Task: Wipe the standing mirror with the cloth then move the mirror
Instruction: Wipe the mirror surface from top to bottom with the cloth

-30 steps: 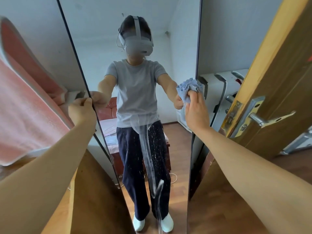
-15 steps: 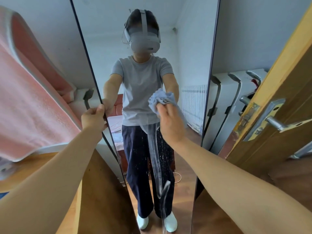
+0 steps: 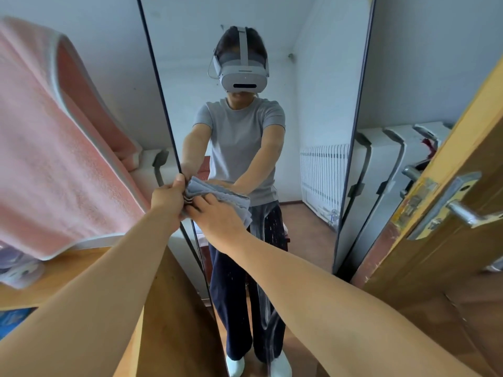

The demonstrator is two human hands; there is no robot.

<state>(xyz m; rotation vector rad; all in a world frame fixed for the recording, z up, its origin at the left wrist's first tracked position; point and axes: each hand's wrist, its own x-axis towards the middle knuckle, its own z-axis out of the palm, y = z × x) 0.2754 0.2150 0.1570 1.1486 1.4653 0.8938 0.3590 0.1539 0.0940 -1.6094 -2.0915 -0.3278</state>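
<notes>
A tall standing mirror (image 3: 321,77) with a thin dark frame fills the middle of the view and reflects me. My left hand (image 3: 167,198) grips the mirror's left frame edge at about waist height. My right hand (image 3: 217,216) presses a crumpled light blue cloth (image 3: 215,191) flat against the glass, right beside my left hand. A wet streak runs down the lower part of the glass.
A pink towel (image 3: 54,148) hangs at the left over a wooden surface (image 3: 81,268). An open wooden door (image 3: 449,254) with a metal handle (image 3: 468,213) stands close on the right. White appliances (image 3: 394,164) stand behind the mirror.
My right hand swept the cloth from the mirror's right edge leftward and down across the glass, ending next to my left hand. My left hand kept its grip on the frame.
</notes>
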